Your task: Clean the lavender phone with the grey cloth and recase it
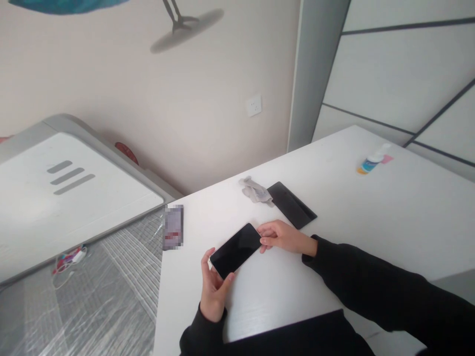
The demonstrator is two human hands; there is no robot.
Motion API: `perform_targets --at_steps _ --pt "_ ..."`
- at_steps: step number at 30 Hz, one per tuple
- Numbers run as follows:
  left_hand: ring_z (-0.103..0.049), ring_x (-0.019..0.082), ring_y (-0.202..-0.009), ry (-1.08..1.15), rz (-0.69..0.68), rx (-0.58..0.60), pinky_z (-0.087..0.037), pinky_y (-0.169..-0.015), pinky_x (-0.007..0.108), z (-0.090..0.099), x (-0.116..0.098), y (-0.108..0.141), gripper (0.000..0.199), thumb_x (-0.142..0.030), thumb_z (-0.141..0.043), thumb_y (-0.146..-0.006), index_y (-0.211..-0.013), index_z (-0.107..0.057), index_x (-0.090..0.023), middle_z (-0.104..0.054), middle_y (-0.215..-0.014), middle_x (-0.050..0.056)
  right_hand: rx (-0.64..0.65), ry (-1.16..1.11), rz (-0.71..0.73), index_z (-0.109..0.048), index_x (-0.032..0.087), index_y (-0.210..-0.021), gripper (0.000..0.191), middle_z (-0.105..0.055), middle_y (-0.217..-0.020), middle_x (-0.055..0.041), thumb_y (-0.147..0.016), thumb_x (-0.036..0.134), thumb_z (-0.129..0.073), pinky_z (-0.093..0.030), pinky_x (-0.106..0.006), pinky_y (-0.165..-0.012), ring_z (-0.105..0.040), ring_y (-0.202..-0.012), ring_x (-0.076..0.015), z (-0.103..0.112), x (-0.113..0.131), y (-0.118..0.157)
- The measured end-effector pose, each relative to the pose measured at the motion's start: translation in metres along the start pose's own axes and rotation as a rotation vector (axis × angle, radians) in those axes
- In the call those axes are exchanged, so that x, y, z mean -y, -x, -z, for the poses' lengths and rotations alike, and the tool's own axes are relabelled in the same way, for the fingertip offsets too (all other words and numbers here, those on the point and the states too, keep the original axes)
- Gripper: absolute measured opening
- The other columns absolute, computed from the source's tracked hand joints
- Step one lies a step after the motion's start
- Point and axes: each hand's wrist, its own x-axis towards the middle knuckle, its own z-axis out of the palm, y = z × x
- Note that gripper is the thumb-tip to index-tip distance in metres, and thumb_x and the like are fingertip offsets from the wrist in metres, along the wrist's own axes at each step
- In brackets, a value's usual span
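Observation:
A phone with a dark screen [236, 250] is held face up, tilted, over the white table. My left hand [214, 289] grips its lower left end, thumb on the near edge and fingers at the far side. At the right end, my right hand [279, 236] pinches the phone's corner between thumb and fingers. Behind the right hand lies a flat black object [291, 203], and a crumpled grey cloth [256, 192] touches its left end.
On the white table [282, 296], a pixelated item [173, 227] lies at the left edge. A spray bottle [368, 163] lies at the back right beside a pink piece [388, 158]. Left of the table are a plastic-covered mattress [111, 291] and white headboard [74, 198].

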Motion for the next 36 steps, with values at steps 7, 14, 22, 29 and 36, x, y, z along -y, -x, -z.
perform_targets --at_steps 7,14,22,29,36 --pt "-0.067 0.033 -0.114 -0.649 -0.281 -0.078 -0.051 -0.102 0.056 0.021 0.013 -0.007 0.073 -0.046 -0.084 -0.072 -0.131 -0.049 -0.020 -0.067 -0.121 0.014 -0.037 0.194 0.016 -0.071 0.011 -0.113 0.050 -0.077 -0.091 -0.0113 -0.088 0.053 -0.064 -0.059 -0.035 -0.070 -0.076 -0.076 -0.0247 0.004 0.001 0.002" --pt "-0.068 0.033 -0.101 -1.052 -0.606 -0.116 -0.058 -0.086 0.050 0.029 0.020 0.000 0.063 -0.044 -0.081 -0.075 -0.126 -0.055 -0.017 -0.069 -0.112 0.014 -0.361 0.873 0.203 -0.078 0.020 -0.101 0.033 -0.079 -0.103 -0.0065 -0.099 0.040 -0.052 -0.056 -0.034 -0.078 -0.073 -0.084 -0.0233 0.004 0.015 0.000" --pt "-0.058 0.033 -0.113 -1.117 -0.533 -0.214 -0.052 -0.097 0.051 0.009 0.031 0.019 0.071 -0.030 -0.075 -0.074 -0.139 -0.049 -0.013 -0.059 -0.121 0.016 -0.479 1.289 0.259 -0.066 0.015 -0.129 0.037 -0.066 -0.130 -0.0171 -0.095 0.024 -0.053 -0.047 -0.047 -0.100 -0.058 -0.121 -0.0343 0.060 0.041 -0.064" --pt "-0.058 0.033 -0.108 -1.060 -0.509 -0.226 -0.051 -0.094 0.049 0.007 0.034 0.021 0.068 -0.029 -0.079 -0.069 -0.131 -0.055 -0.017 -0.059 -0.118 0.014 -0.361 1.379 0.333 -0.075 0.015 -0.101 0.030 -0.075 -0.106 -0.0156 -0.100 0.024 -0.047 -0.049 -0.048 -0.094 -0.065 -0.104 -0.0320 0.027 0.050 -0.069" --pt "-0.059 0.032 -0.100 -1.106 -0.596 -0.282 -0.052 -0.087 0.047 0.006 0.037 0.018 0.063 -0.042 -0.081 -0.073 -0.124 -0.056 -0.014 -0.061 -0.110 0.014 0.077 1.281 0.535 -0.041 0.008 -0.153 0.064 -0.046 -0.155 -0.0164 -0.101 0.043 -0.052 -0.042 -0.049 -0.117 -0.043 -0.145 -0.0309 -0.088 -0.016 0.012"
